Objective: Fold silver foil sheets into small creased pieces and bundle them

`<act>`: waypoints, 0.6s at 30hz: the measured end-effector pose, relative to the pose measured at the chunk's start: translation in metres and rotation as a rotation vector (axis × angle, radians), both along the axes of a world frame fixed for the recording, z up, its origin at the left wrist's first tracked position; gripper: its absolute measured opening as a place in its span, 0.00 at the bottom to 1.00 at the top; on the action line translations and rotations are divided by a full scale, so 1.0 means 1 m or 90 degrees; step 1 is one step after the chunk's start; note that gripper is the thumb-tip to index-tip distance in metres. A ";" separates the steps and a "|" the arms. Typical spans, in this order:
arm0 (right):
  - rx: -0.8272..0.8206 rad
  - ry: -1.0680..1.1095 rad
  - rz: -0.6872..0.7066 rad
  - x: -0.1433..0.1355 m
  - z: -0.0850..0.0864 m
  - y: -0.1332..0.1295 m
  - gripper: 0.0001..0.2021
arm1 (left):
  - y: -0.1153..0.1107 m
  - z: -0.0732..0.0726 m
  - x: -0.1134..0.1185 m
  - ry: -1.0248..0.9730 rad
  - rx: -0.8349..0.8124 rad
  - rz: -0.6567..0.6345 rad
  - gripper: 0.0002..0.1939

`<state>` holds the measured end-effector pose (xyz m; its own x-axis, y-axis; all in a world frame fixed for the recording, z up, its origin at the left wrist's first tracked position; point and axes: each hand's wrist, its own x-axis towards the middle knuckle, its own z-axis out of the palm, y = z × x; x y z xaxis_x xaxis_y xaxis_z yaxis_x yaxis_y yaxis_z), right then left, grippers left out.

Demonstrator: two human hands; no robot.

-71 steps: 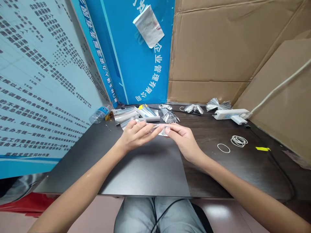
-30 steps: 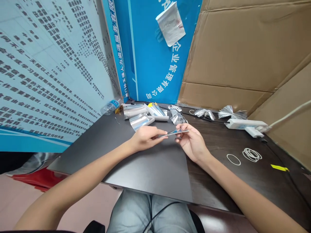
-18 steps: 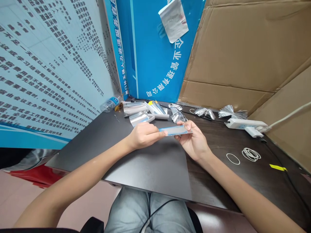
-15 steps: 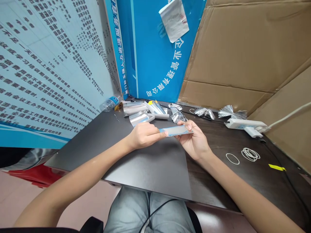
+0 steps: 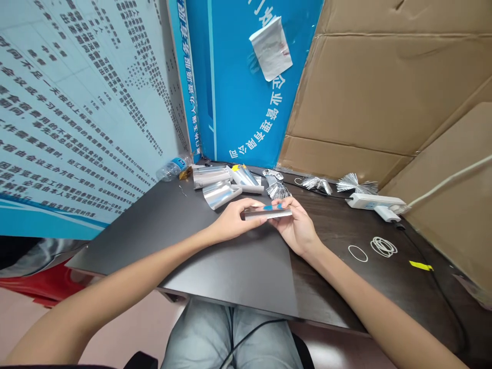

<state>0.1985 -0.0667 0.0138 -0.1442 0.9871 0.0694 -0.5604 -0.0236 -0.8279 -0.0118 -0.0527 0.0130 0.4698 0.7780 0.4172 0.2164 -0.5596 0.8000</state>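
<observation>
Above the dark table (image 5: 238,266) I hold a folded strip of silver foil (image 5: 269,214) level between my two hands. My left hand (image 5: 228,221) is closed on its left end, thumb and fingers on opposite edges. The right end is pinched by my right hand (image 5: 298,228), whose fingers curl round it and are partly hidden. Blue shows on the strip's upper face. Just behind lie curled silver foil sheets (image 5: 221,193) and a fanned bunch of cut foil (image 5: 278,190).
At the back left lies a clear plastic bottle (image 5: 172,169). Right of my hands are foil fringe bows (image 5: 355,183), a white power strip (image 5: 369,201) with cables, white rings (image 5: 383,247) and a yellow strip (image 5: 421,265). Blue panels (image 5: 238,102) and cardboard (image 5: 357,92) wall the table.
The foil strip has tipped so its edge faces me, and it now looks narrower. My left hand has opened from a fist-like pinch to a wider grip along its left end.
</observation>
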 end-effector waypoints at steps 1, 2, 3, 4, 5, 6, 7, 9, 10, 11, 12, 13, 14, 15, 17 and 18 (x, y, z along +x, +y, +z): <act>0.001 -0.006 -0.004 0.000 0.000 0.000 0.06 | 0.001 -0.002 0.001 -0.017 -0.033 -0.001 0.20; 0.003 -0.014 -0.007 0.001 0.001 0.000 0.04 | 0.001 -0.003 0.002 -0.032 -0.065 0.001 0.20; 0.007 -0.024 -0.007 0.001 0.001 0.000 0.05 | 0.002 -0.004 0.002 -0.045 -0.095 0.003 0.22; 0.013 -0.035 -0.005 0.001 0.002 0.000 0.08 | 0.002 -0.005 0.003 -0.056 -0.119 0.006 0.23; 0.020 -0.045 0.000 0.001 0.003 0.000 0.11 | 0.003 -0.005 0.003 -0.067 -0.136 0.011 0.25; 0.026 -0.052 0.002 0.001 0.004 -0.001 0.14 | 0.003 -0.005 0.004 -0.079 -0.146 0.016 0.26; 0.033 -0.057 0.004 0.000 0.005 -0.002 0.17 | 0.003 -0.005 0.004 -0.091 -0.148 0.023 0.26; 0.049 -0.070 0.004 -0.002 0.005 -0.003 0.19 | 0.004 -0.005 0.005 -0.118 -0.147 0.038 0.26; 0.054 -0.079 0.004 -0.004 0.004 -0.004 0.19 | 0.004 -0.005 0.005 -0.127 -0.146 0.047 0.26; 0.057 -0.088 0.003 -0.005 0.003 -0.004 0.19 | 0.003 -0.006 0.006 -0.133 -0.146 0.054 0.25; 0.057 -0.096 0.002 -0.007 0.002 -0.004 0.20 | 0.003 -0.007 0.006 -0.134 -0.145 0.061 0.25; 0.052 -0.102 -0.001 -0.008 0.000 -0.005 0.21 | 0.003 -0.007 0.007 -0.133 -0.143 0.066 0.24; 0.045 -0.105 -0.007 -0.009 -0.002 -0.004 0.21 | 0.003 -0.008 0.007 -0.131 -0.137 0.070 0.23; 0.039 -0.105 -0.014 -0.010 -0.003 -0.004 0.22 | 0.002 -0.009 0.008 -0.127 -0.127 0.073 0.23; 0.029 -0.103 -0.027 -0.010 -0.006 -0.003 0.22 | 0.001 -0.010 0.009 -0.122 -0.119 0.071 0.22; 0.025 -0.104 -0.034 -0.010 -0.007 -0.002 0.23 | 0.001 -0.010 0.009 -0.124 -0.124 0.066 0.21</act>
